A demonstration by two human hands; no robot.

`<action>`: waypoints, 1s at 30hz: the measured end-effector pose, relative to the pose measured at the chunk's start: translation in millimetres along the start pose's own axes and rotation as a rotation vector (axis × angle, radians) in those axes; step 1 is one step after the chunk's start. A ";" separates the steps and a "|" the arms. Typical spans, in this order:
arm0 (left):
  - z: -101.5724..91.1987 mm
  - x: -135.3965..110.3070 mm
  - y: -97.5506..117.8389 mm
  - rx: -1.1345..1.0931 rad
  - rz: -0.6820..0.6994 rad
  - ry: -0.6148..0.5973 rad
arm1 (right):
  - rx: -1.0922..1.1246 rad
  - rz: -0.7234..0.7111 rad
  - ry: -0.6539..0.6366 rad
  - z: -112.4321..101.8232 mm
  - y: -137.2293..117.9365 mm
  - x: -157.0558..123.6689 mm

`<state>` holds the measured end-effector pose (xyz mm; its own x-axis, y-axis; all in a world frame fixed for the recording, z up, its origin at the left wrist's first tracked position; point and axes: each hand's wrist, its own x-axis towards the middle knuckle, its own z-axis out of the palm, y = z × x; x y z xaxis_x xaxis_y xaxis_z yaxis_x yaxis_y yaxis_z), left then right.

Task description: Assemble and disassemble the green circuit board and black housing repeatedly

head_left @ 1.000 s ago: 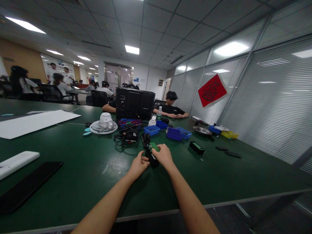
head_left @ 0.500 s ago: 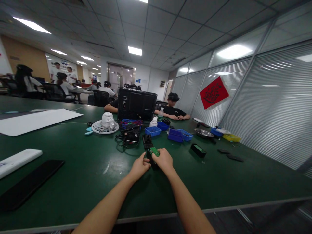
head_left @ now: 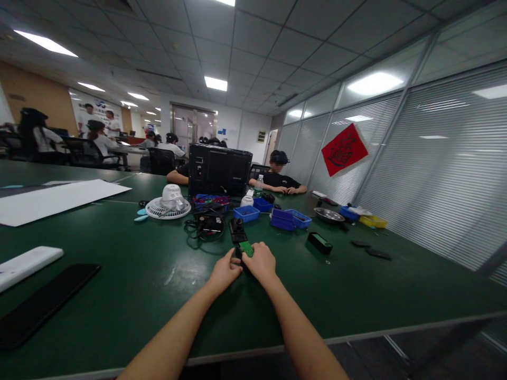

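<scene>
Well inside the tabletop (head_left: 138, 287) edge, the right hand (head_left: 261, 261) pinches a circuit board (head_left: 246, 247); the left hand (head_left: 225, 272) has unclear hold.

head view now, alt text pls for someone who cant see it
A person's right hand holds a green circuit board at a small black casing, the left hand close beside it, on a dark green table. Beyond are a white fan part, blue plastic bins and a black monitor seen from behind; a co-worker sits across.

Office with black chairs (head_left: 161, 161), ceiling lights (head_left: 216, 83), glass partitions (head_left: 435, 158)
</scene>
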<state>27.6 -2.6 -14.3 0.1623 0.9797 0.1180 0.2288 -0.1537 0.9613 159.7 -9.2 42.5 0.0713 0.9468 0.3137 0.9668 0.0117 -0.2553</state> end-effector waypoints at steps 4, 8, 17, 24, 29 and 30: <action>-0.1 0.1 1.3 0.021 0.000 0.000 | 0.003 0.004 -0.006 1.6 -0.3 -2.0; 0.2 0.2 1.1 0.030 -0.006 -0.001 | -0.014 0.008 0.003 5.3 -0.3 -3.5; 2.5 2.1 -3.4 0.227 0.139 -0.026 | 0.111 0.021 -0.076 16.5 0.0 -3.6; -2.2 -6.5 4.3 0.610 0.212 0.141 | 0.660 0.076 -0.280 34.8 1.5 -3.7; -8.7 -10.1 6.9 0.721 0.135 0.276 | 0.936 0.057 -0.425 48.1 -1.6 -1.2; -9.8 -10.5 7.6 0.735 0.125 0.288 | 0.962 0.040 -0.435 49.1 -2.2 -0.7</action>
<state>18.3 -12.8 -5.8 -0.0023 0.9289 0.3702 0.8159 -0.2124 0.5379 145.5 5.9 -2.0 -0.1798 0.9836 -0.0169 0.3502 0.0480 -0.9354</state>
